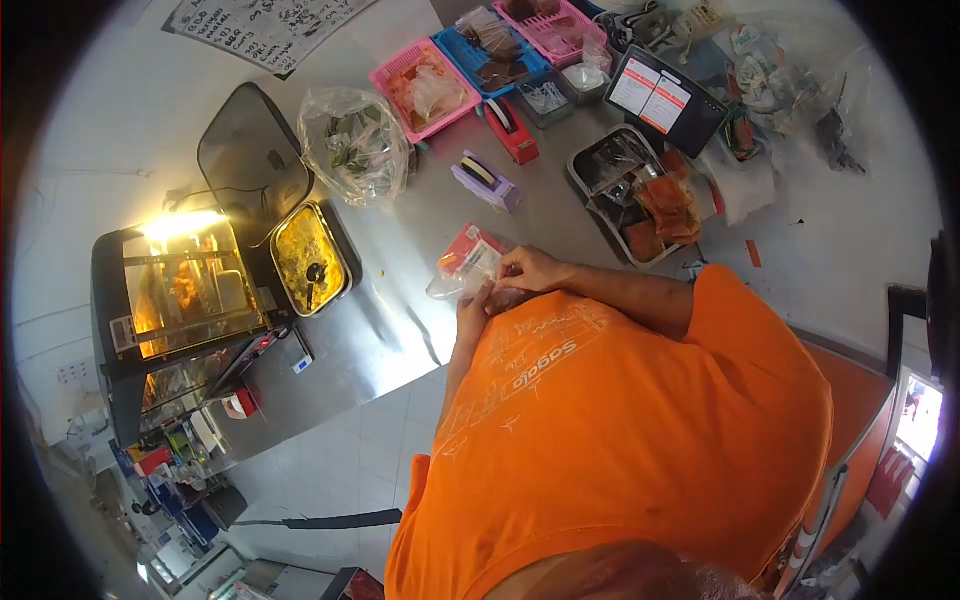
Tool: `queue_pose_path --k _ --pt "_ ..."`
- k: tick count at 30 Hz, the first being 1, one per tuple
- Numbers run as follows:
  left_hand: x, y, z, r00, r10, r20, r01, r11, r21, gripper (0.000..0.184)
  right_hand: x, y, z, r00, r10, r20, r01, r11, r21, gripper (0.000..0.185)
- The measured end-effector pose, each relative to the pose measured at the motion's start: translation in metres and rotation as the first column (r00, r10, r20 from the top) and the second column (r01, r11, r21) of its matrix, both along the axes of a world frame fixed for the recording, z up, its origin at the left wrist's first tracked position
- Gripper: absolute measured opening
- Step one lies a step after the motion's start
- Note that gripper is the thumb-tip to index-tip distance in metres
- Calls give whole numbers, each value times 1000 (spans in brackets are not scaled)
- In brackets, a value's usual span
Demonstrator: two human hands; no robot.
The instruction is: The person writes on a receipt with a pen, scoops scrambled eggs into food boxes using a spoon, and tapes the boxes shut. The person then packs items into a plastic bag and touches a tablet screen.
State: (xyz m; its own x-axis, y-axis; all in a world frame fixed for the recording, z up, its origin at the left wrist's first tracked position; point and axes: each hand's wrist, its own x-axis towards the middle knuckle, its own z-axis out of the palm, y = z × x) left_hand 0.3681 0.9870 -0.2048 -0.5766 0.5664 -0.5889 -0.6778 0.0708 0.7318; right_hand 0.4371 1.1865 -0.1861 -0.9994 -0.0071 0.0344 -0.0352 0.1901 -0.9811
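Observation:
A clear plastic bag (450, 286) with a red and white printed piece (468, 250) lies at the counter's near edge, close to the orange shirt. My left hand (474, 314) has its fingers closed on the lower side of this bag. From the right, my right hand (530, 270) pinches the bag's gathered plastic, its fingertips almost touching those of my left hand. The exact fold between the fingers is too small to make out.
On the steel counter (400, 240) stand a purple tape dispenser (486, 184), a red one (511, 130), a yellow food tray (306, 258) and a metal tray with red packets (668, 210). Baskets (425, 88), a tablet (665, 100) and a lit display case (185, 285) surround them.

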Motion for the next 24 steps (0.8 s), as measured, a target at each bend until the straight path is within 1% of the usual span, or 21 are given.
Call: queue_pose_path --k 2,3,5,6,8,9,12,14,17,18,20,21,22,23,24 --pt "0 -3 -9 989 27 145 -35 998 49 19 3 2 10 1000 0 -5 1 993 115 16" --pt "-2 -4 -12 984 31 174 -41 998 49 19 4 4 16 1000 -2 -7 4 985 173 17" --pt "-5 -6 -19 971 39 234 -52 997 50 19 5 8 -2 991 48 -122 -12 960 279 20" --pt "-4 -2 -10 981 40 192 -39 999 -8 20 4 10 -8 981 79 -177 -16 943 332 22" --pt "-1 8 19 994 40 105 -27 992 -127 23 4 13 1 977 164 -133 -72 849 523 22" --pt "1 9 19 996 41 81 -31 993 -116 25 4 15 9 974 203 -105 -99 788 608 23" --pt "6 9 16 999 47 23 -44 995 -94 30 0 19 29 949 312 -43 -174 633 754 23" --pt "6 9 12 998 60 -3 -60 994 -94 30 -6 17 31 949 316 8 -210 610 764 23" --pt "8 16 32 999 47 13 -45 989 -141 29 -13 19 35 940 339 29 -236 586 775 22" --pt "8 15 28 998 46 -39 -51 990 -129 28 -15 20 37 937 349 30 -241 581 777 22" --pt "9 15 20 989 38 -140 -54 993 -107 26 -21 21 38 928 367 67 -259 507 822 19" --pt "11 15 29 903 -138 -406 61 979 -197 23 -24 22 38 925 371 87 -267 469 842 18" --pt "13 15 45 722 -315 -617 144 939 -311 21 -30 27 27 919 391 44 -243 477 845 17" --pt "14 14 48 544 -431 -720 172 897 -408 20 -41 35 8 912 411 2 -221 485 846 15" --pt "15 12 53 339 -516 -786 152 855 -496 19 -48 39 -5 901 432 -39 -199 493 847 14"
